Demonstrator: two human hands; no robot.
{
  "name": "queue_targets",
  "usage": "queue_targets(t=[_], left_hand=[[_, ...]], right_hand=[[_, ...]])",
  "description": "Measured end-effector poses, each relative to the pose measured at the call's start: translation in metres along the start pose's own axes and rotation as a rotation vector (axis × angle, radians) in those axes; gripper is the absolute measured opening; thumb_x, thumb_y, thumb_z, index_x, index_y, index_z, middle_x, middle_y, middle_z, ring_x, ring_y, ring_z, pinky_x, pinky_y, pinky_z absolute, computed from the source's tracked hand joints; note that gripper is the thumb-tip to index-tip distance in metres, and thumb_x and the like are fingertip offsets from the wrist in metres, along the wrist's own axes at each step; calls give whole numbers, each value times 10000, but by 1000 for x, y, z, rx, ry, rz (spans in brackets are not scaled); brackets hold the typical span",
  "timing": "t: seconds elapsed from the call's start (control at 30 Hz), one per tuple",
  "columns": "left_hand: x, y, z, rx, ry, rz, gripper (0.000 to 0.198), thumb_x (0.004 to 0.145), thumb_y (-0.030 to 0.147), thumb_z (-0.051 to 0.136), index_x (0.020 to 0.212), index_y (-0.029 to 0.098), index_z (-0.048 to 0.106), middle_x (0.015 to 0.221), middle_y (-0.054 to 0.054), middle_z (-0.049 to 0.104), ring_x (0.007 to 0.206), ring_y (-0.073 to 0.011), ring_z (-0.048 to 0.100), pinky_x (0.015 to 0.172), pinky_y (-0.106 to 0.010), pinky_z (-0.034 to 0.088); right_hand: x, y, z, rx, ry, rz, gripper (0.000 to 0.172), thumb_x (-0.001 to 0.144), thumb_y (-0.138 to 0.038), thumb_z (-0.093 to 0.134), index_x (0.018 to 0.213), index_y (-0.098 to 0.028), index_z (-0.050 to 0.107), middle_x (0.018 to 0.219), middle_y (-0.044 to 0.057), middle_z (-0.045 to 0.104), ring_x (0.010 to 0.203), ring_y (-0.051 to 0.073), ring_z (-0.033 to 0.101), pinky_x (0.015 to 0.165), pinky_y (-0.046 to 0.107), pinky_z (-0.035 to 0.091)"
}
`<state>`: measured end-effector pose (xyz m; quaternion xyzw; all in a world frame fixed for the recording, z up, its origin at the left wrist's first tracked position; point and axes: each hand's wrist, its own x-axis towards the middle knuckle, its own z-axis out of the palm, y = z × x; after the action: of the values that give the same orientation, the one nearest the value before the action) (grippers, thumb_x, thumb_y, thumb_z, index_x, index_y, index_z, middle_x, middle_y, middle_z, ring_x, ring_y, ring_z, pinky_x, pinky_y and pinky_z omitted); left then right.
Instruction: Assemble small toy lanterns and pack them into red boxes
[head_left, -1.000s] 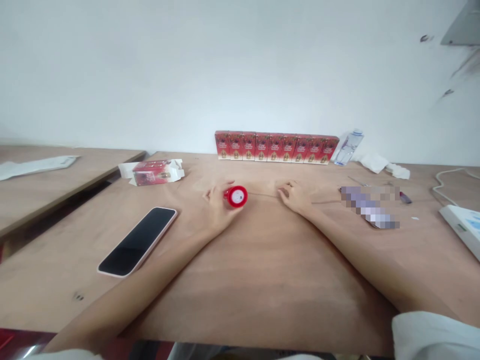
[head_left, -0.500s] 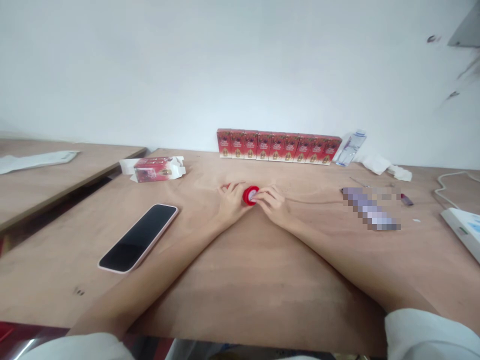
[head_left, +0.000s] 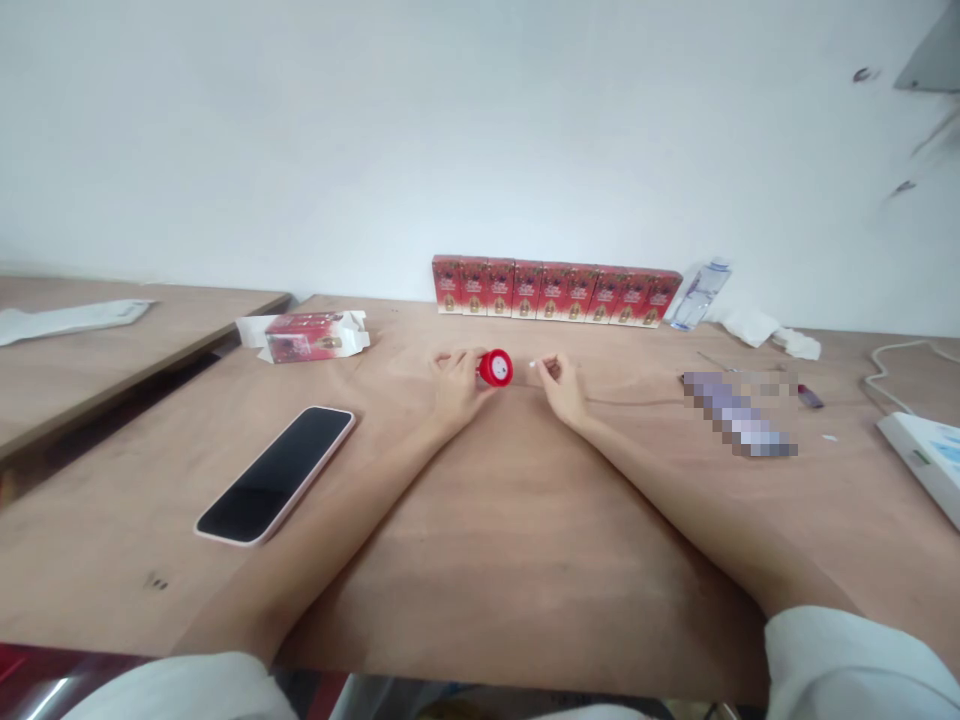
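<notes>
My left hand [head_left: 459, 388] is closed around a small red object with a round end [head_left: 496, 368]. That end has a red rim and a whitish disc with small dark marks, turned towards me; the rest of the object is hidden by my fingers. Just to the right, my right hand [head_left: 561, 386] is apart from it. Its thumb and forefinger pinch a tiny white piece [head_left: 533, 364], too small to name exactly. Both forearms rest over the wooden table [head_left: 525, 560].
Several red printed boxes [head_left: 555, 292] stand in a row by the wall, beside a tilted clear bottle [head_left: 699, 296] and crumpled tissue [head_left: 750, 326]. An opened box [head_left: 306, 338] and a phone [head_left: 277, 475] lie left. A blurred-out item [head_left: 739, 415] and white device [head_left: 926, 460] are right.
My right hand has drawn away from the red object to the right, with a tiny white piece in its fingertips. The object's disc now shows uncovered, slightly higher and tilted in my left hand.
</notes>
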<state>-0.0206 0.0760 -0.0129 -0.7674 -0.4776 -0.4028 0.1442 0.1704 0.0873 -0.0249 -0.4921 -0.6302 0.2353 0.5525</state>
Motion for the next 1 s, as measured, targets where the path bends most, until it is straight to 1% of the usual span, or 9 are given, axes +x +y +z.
queue_targets(t=[0.1,0.27,0.4,0.47,0.57,0.73,0.8,0.93,1.0], left_hand=[[1,-1,2,-7,2,31,359,811,416,584,1076,185,511,1048,-92,675,908,-247,616,910,-424,265],[7,-2,5,-19,-9,47,326,831,382,564,1088,191,507,1076,-94,669,941,-241,615,912,-413,269],[9,-3,6,-28,-31,48,343,818,382,581,1096,194,511,1082,-99,668,955,-249,611,915,-419,269],[9,-3,6,-28,-38,41,370,803,406,595,1090,188,514,1083,-105,667,949,-253,610,915,-421,271],[9,-2,6,-33,-52,57,373,802,408,593,1090,185,515,1086,-100,665,942,-249,610,919,-420,269],[8,-1,2,-31,-78,73,338,815,391,572,1081,191,514,1071,-96,668,956,-248,603,916,-418,268],[8,-2,3,-22,-80,78,345,810,386,579,1084,188,513,1071,-100,667,959,-249,602,912,-416,270],[7,-5,6,-2,-64,85,388,773,405,625,1071,180,517,1044,-102,672,935,-259,606,898,-416,274],[7,-5,8,-3,-57,94,398,776,415,623,1079,181,515,1043,-102,671,936,-260,606,897,-416,275]], right_hand=[[13,9,2,-42,-95,89,155,739,-312,583,661,-179,573,656,24,636,627,145,582,638,278,461],[34,25,9,-122,-56,164,111,710,-243,582,635,-166,609,631,40,659,609,154,608,597,271,459],[41,31,11,-210,-15,186,57,696,-201,594,673,-157,623,629,49,667,588,161,614,566,268,455],[40,31,11,-250,-9,167,66,712,-190,579,721,-159,637,658,48,679,606,161,622,585,272,466],[37,29,9,-317,-4,114,170,756,-143,494,818,-159,652,755,61,695,676,166,636,658,294,485],[34,28,-6,-465,16,-12,294,708,-53,456,914,-135,650,998,124,647,943,224,598,853,361,455],[32,31,-14,-523,5,-62,279,697,-49,470,885,-134,658,993,131,630,981,241,571,887,379,435],[24,36,-27,-611,-47,-146,227,732,-81,469,783,-154,678,839,104,630,875,235,571,867,402,434],[21,36,-28,-643,-70,-188,230,739,-88,470,788,-153,685,850,113,631,893,249,557,863,416,431]])
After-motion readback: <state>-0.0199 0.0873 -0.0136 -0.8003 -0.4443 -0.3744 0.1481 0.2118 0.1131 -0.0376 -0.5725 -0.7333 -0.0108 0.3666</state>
